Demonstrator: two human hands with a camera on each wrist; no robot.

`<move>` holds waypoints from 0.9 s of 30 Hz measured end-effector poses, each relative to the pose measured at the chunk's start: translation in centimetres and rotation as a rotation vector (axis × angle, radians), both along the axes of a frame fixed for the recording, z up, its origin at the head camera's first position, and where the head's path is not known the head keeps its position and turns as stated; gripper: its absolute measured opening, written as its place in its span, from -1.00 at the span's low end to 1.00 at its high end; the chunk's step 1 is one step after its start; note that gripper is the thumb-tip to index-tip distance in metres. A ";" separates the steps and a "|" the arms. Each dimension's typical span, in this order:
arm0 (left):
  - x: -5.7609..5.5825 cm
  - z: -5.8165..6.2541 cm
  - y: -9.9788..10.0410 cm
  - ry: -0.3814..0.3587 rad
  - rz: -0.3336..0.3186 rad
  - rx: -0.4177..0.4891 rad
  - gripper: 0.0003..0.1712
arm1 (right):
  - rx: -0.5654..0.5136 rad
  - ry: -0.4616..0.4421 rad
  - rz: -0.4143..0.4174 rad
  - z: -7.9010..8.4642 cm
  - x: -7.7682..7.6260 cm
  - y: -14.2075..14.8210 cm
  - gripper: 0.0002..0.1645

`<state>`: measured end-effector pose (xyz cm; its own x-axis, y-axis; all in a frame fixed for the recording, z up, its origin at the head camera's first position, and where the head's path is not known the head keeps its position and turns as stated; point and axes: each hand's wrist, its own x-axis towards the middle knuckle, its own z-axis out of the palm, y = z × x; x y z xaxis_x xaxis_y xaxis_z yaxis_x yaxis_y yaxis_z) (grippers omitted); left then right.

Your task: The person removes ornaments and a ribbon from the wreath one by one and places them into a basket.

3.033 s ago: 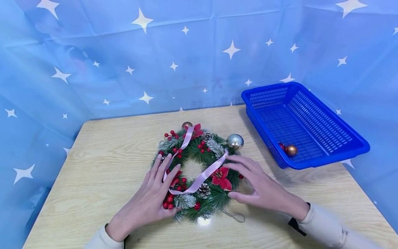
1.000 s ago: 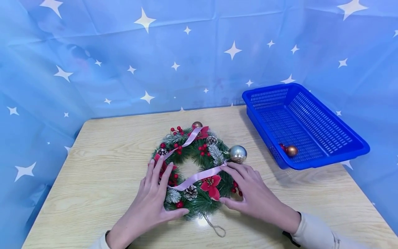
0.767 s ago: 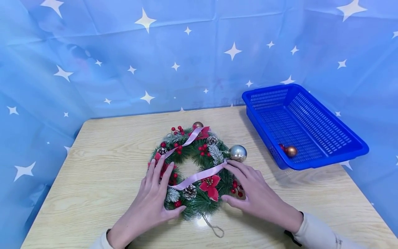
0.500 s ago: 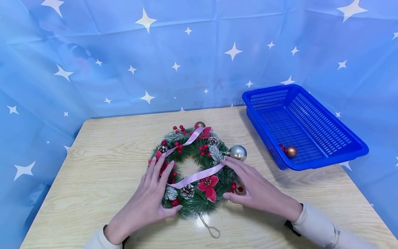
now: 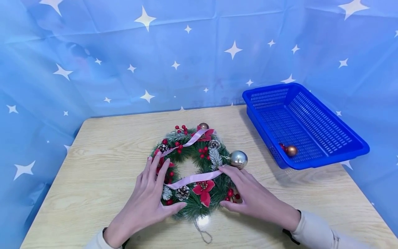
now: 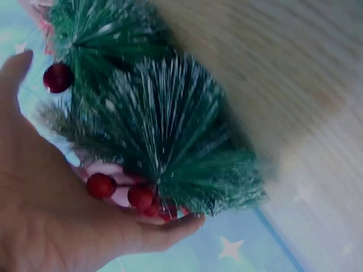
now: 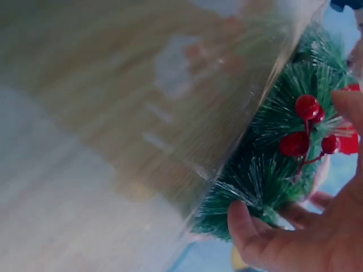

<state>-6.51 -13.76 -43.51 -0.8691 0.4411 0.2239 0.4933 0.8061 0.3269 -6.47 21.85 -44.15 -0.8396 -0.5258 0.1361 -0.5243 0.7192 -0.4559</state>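
A green Christmas wreath (image 5: 199, 206) lies flat on the table, decorated with red flowers, red berries and pine cones. Across it runs a pale pink ribbon (image 5: 194, 178). My left hand (image 5: 144, 197) holds the wreath's left side, fingers over the greenery and thumb at the front edge. On the opposite side my right hand (image 5: 255, 195) holds the outer edge, its index fingertip at the ribbon's end. A silver ball (image 5: 238, 159) hangs out just beyond that hand, and a copper ball (image 5: 204, 126) sits at the far rim. Both wrist views show fingers curved along the green needles (image 6: 170, 136).
A blue plastic basket (image 5: 323, 121) stands at the right rear, with a copper ball (image 5: 291, 150) and a partly hidden red ball (image 5: 282, 147) inside. A twine loop (image 5: 203, 235) trails from the wreath's near edge. Behind the wooden table (image 5: 102, 155) hangs a starry blue cloth (image 5: 174, 48).
The wreath has turned clockwise: its copper ball has shifted right, the near red flower and twine loop left. Both hands have stayed at its sides with small shifts.
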 end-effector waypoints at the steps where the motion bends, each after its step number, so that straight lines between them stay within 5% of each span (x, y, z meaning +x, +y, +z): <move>1: 0.0 -0.1 0.1 0.004 0.008 0.001 0.50 | 0.002 0.004 -0.002 0.0 0.2 -0.1 0.24; 10: -0.7 -0.4 -0.1 0.014 -0.004 -0.001 0.53 | 0.030 0.043 -0.018 0.6 0.9 0.1 0.13; 16: -1.3 -0.1 -0.5 0.005 -0.042 -0.025 0.51 | 0.017 0.187 -0.058 2.0 0.6 0.9 0.00; 23: -1.6 0.0 -0.7 0.018 -0.043 -0.027 0.52 | -0.125 0.382 -0.045 2.3 -1.8 2.4 -0.24; 27: -1.7 0.0 -0.6 0.022 -0.040 -0.014 0.51 | -0.131 0.411 -0.059 2.0 -3.1 3.1 -0.30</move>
<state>-8.17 -14.39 -43.56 -0.8457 0.4785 0.2364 0.5321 0.7901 0.3044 -9.59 24.92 -42.12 -0.7296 -0.4349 0.5278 -0.6412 0.7035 -0.3066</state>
